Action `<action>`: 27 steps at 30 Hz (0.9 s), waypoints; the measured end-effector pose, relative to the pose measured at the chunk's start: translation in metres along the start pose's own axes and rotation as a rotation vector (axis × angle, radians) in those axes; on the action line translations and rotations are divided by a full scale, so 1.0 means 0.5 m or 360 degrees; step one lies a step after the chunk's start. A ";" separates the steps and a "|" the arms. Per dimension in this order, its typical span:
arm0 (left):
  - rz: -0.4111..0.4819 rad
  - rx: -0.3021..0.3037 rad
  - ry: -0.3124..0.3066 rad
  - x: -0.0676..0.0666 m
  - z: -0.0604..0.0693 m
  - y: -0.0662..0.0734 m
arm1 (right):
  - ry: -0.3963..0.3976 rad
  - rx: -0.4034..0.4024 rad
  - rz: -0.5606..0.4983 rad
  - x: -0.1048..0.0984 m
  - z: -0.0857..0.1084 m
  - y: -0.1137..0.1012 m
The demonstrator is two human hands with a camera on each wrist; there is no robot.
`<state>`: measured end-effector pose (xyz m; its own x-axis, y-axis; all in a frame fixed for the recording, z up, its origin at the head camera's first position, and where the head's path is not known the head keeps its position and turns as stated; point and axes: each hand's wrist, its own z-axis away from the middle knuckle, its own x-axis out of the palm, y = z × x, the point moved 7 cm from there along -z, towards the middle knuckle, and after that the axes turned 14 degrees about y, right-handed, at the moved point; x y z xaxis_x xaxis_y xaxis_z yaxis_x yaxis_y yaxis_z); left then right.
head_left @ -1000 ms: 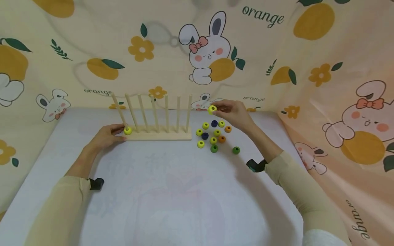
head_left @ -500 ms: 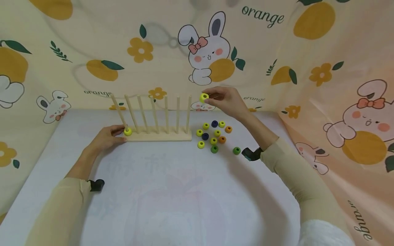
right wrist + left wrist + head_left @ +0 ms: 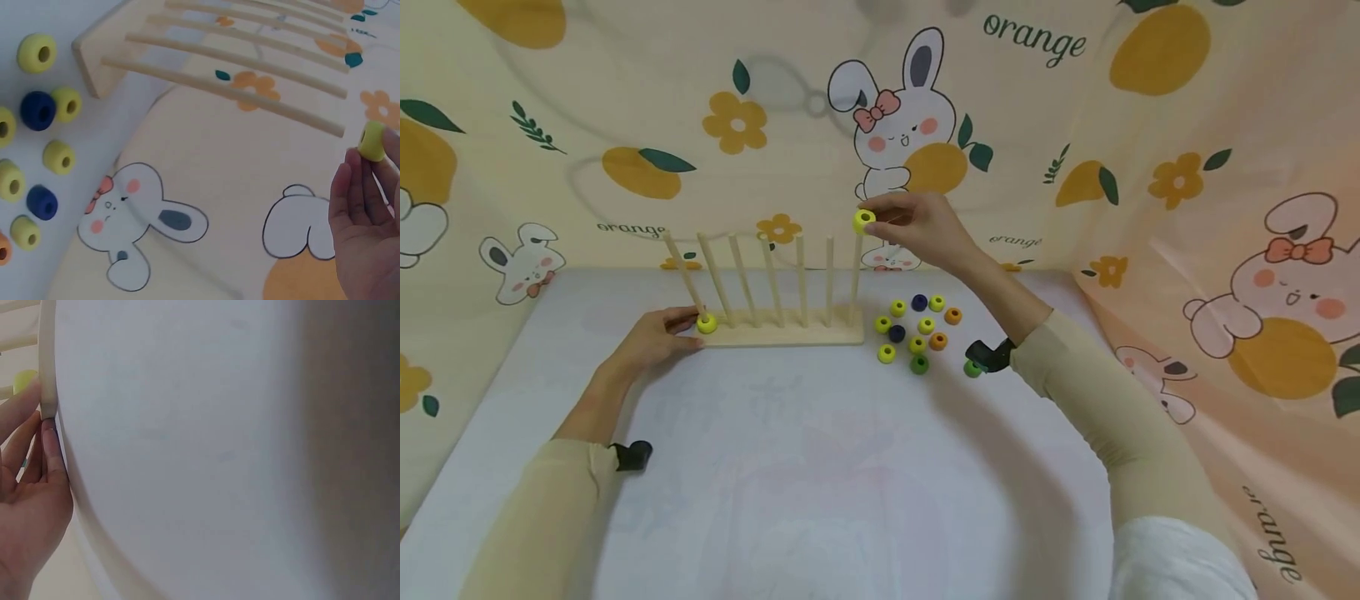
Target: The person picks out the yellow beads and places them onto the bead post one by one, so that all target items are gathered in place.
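A wooden rack [image 3: 782, 335] with several upright pegs stands at the back of the table; one yellow bead [image 3: 707, 322] sits at the foot of its leftmost peg. My left hand [image 3: 658, 340] grips the rack's left end between thumb and fingers, also visible in the left wrist view, where the hand [image 3: 34, 487] touches the base's end [image 3: 47, 394]. Between thumb and fingertips my right hand [image 3: 925, 229] pinches a yellow bead [image 3: 864, 221] at the top of the rightmost peg. In the right wrist view the pinched bead [image 3: 372, 141] appears just beyond the peg's tip [image 3: 337, 130], apart from it.
Right of the rack lie loose beads: several yellow ones [image 3: 917, 344], two dark blue ones [image 3: 897, 334], two orange ones [image 3: 938, 341] and two green ones [image 3: 919, 364]. One green bead is partly behind the right wrist's black device [image 3: 990, 356]. A patterned cloth [image 3: 805, 167] hangs behind the table.
My right hand has moved left and up with the yellow bead, from above the loose beads to the rightmost peg's top. My left hand has stayed at the rack's end.
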<state>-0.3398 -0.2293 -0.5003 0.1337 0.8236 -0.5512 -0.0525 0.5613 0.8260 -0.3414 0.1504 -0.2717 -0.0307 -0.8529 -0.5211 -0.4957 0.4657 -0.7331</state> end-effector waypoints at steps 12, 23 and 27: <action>0.0011 -0.0004 -0.0001 -0.004 0.007 0.008 | -0.0051 -0.0078 -0.0061 0.059 -0.044 -0.037; -0.0028 0.0028 -0.0061 -0.003 0.002 -0.002 | -0.0076 -0.0091 -0.0128 0.099 -0.073 -0.060; -0.0055 0.0029 -0.0047 -0.001 0.002 -0.001 | -0.0084 -0.0064 -0.0187 0.119 -0.081 -0.065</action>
<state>-0.3389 -0.2299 -0.5004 0.1642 0.8010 -0.5757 -0.0293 0.5874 0.8088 -0.3624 0.0747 -0.2613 0.0750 -0.8869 -0.4559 -0.5277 0.3527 -0.7728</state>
